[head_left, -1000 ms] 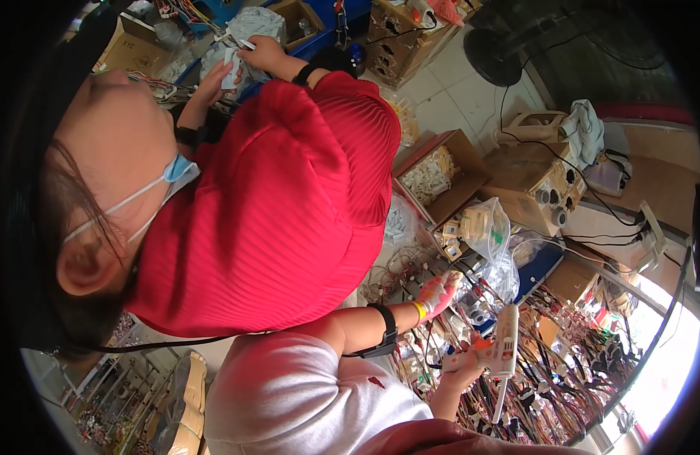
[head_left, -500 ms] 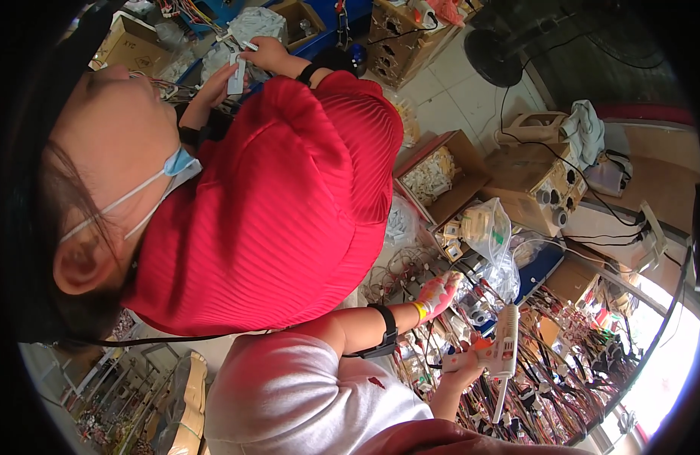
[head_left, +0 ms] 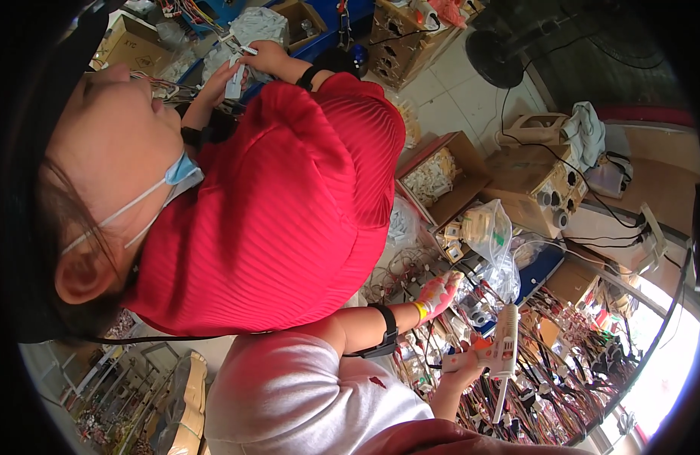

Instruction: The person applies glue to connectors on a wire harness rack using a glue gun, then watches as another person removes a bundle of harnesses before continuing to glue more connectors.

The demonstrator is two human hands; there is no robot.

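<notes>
My left hand (head_left: 438, 294), in a pink and white glove with a yellow cuff, is closed with its fingertips together beside small white parts; whatever they hold is too small to make out. A black strap circles that forearm. Closer to the lower edge, my right hand (head_left: 465, 369) grips the handle of a white glue gun (head_left: 507, 345) with an orange trigger. A thin pale rod sticks out of the gun's lower end. Beneath both hands spreads a dense heap of wires (head_left: 547, 387) with small connectors.
A co-worker in a red top (head_left: 281, 220) sits close on the left, holding a white part (head_left: 234, 82). An open carton (head_left: 460, 193) of small pale pieces, clear plastic bags (head_left: 488, 231) and another carton (head_left: 524, 178) stand beyond my hands. A black cable (head_left: 175, 339) crosses near my shoulder.
The co-worker's hands and white part have shifted slightly, and their head has tipped a little. My own hands and the glue gun stay almost where they were.
</notes>
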